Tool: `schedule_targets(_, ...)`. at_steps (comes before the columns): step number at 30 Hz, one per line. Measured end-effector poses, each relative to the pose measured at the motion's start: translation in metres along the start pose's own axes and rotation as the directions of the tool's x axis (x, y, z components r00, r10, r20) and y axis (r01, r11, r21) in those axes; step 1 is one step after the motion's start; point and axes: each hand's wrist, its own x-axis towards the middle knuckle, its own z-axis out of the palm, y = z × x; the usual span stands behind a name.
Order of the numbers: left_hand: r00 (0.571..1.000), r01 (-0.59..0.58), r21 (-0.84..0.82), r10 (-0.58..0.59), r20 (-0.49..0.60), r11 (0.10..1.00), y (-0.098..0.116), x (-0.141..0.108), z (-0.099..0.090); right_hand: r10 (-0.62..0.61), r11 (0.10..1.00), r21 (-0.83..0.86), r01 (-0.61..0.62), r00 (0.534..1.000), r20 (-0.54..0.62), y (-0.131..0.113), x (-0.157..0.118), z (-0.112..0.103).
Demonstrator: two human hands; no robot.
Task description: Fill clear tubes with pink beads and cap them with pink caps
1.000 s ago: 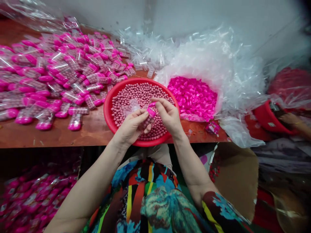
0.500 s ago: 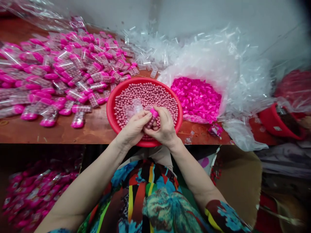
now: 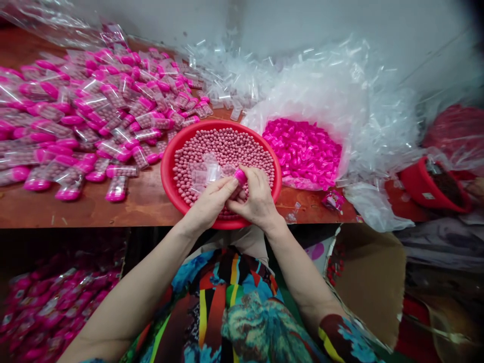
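Over a red bowl (image 3: 168, 176) of pink beads (image 3: 227, 138), both hands meet around one small clear container with a bright pink cap (image 3: 240, 176). My left hand (image 3: 212, 201) has its fingers closed on the container from the left. My right hand (image 3: 259, 199) is wrapped round it from the right, so its lower part is mostly hidden. Several clear, uncapped containers (image 3: 207, 171) lie on the beads, left of the hands.
A heap of filled, pink-capped containers (image 3: 113, 108) covers the left of the table (image 3: 147, 206). Pink caps (image 3: 302, 151) lie in a plastic bag (image 3: 325, 96) at right. Further right is a red tub (image 3: 431, 186); a cardboard box (image 3: 370, 277) stands below.
The view has shifted slightly, moving the table's items a little leftward. Both hands remain together on the container, with less of its body showing beneath the cap.
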Motion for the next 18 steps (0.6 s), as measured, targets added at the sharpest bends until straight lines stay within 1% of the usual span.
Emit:
schedule_targets(3,0.999,-0.016,0.062,0.019,-0.043,0.998,-0.001,0.000,0.002,0.031,0.998,-0.055,-0.030,0.999,0.023,-0.002,-0.002,0.003)
schedule_targets(6,0.996,-0.045,0.194,0.058,-0.064,0.980,0.000,0.001,0.003,0.090,0.988,-0.128,-0.081,0.994,0.063,-0.006,-0.003,0.003)
schedule_targets(10,0.992,-0.079,0.351,0.109,-0.066,0.933,-0.003,0.003,0.003,0.099,0.969,-0.233,-0.084,0.993,0.057,-0.009,-0.005,0.002)
schedule_targets(12,0.989,-0.083,0.397,0.123,-0.076,0.914,-0.007,0.003,0.005,0.101,0.965,-0.251,-0.080,0.992,0.070,-0.008,-0.005,0.002)
schedule_targets(14,0.984,-0.093,0.404,0.147,-0.104,0.910,-0.010,0.003,0.007,0.076,0.978,-0.203,-0.050,0.990,0.123,-0.003,-0.003,0.001)
schedule_targets(15,0.980,-0.098,0.385,0.156,-0.123,0.918,-0.008,0.004,0.007,0.054,0.989,-0.147,-0.030,0.986,0.158,0.001,0.000,0.000)
schedule_targets(17,0.973,-0.102,0.308,0.159,-0.165,0.946,0.004,0.008,0.001,0.023,1.000,0.009,-0.026,0.974,0.227,0.012,0.009,-0.001)
schedule_targets(18,0.968,-0.110,0.272,0.165,-0.189,0.956,0.014,0.012,-0.006,0.032,0.995,0.080,-0.053,0.969,0.245,0.017,0.015,-0.001)
